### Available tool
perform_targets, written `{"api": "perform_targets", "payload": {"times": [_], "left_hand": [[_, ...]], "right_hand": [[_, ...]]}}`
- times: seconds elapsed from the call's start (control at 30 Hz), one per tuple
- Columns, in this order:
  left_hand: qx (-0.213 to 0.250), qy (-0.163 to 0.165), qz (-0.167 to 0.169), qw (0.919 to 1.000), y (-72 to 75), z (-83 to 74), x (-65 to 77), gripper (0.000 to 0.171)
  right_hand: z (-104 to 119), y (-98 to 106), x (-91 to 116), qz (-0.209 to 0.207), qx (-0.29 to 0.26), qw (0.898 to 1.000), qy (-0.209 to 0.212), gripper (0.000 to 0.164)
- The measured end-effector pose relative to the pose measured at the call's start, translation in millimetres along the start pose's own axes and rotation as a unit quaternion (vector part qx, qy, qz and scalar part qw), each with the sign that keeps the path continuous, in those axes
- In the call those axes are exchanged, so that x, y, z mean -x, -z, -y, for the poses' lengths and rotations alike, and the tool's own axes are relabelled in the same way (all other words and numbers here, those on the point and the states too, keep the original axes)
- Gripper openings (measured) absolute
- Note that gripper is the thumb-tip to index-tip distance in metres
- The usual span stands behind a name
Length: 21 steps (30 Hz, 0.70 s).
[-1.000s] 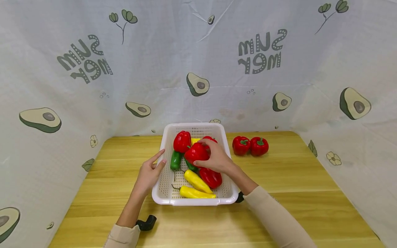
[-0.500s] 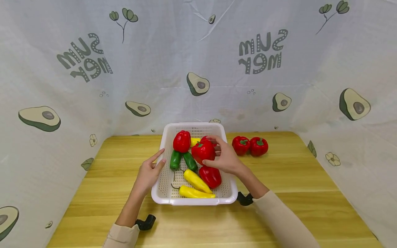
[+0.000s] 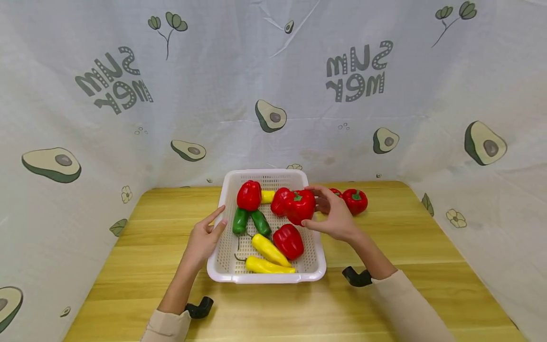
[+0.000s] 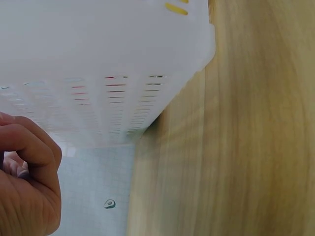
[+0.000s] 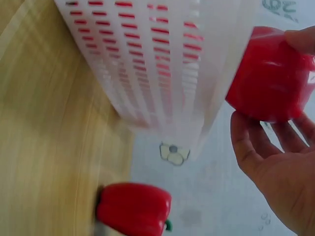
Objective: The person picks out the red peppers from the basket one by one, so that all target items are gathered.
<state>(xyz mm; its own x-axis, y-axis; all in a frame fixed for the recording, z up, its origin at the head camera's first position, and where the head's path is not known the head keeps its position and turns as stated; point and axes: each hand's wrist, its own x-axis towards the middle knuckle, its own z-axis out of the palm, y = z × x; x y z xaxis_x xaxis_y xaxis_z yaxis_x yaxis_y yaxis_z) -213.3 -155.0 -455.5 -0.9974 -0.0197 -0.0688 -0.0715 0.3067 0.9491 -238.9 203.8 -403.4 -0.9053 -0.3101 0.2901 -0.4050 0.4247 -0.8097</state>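
Head: bskt [image 3: 269, 279] w/ peppers [image 3: 270, 249], L hand [image 3: 204, 238] round rim [image 3: 212, 263], R hand [image 3: 337, 218] round red pepper [image 3: 299, 208]

Wood tbl [image 3: 273, 311], wht basket [image 3: 267, 279], 2 red peppers [image 3: 355, 202]

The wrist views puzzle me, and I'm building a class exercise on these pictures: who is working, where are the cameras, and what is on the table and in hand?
There is no machine: a person works bare-handed. One camera, worn on the head, looks forward and down; the other two sit on the wrists, so the table looks tipped sideways there. On it stands a white basket containing red peppers, yellow peppers and green peppers. Two loose peppers, also red, lie to its right. The right hand holds a red bell pepper near the basket's right rim; the left hand touches the left rim.
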Motion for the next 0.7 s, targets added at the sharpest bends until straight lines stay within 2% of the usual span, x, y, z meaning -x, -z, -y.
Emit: {"api": "perform_targets", "payload": {"times": [0.23, 0.37, 0.7], "left_hand": [[-0.002, 0.003, 0.001, 1.0000, -0.2, -0.6, 1.2, 0.050], [-0.011, 0.003, -0.001, 0.9999, 1.3, -2.5, 1.2, 0.050], [0.000, 0.004, 0.005, 1.0000, 1.2, -3.3, 1.2, 0.050]], "right_hand": [[-16.0, 29.5, 10.2, -0.025, -0.025, 0.999, 0.004, 0.081], [-22.9, 42.7, 15.2, -0.031, -0.048, 0.998, -0.010, 0.081], [-52.6, 57.0, 31.0, -0.013, -0.021, 0.998, -0.063, 0.080]]}}
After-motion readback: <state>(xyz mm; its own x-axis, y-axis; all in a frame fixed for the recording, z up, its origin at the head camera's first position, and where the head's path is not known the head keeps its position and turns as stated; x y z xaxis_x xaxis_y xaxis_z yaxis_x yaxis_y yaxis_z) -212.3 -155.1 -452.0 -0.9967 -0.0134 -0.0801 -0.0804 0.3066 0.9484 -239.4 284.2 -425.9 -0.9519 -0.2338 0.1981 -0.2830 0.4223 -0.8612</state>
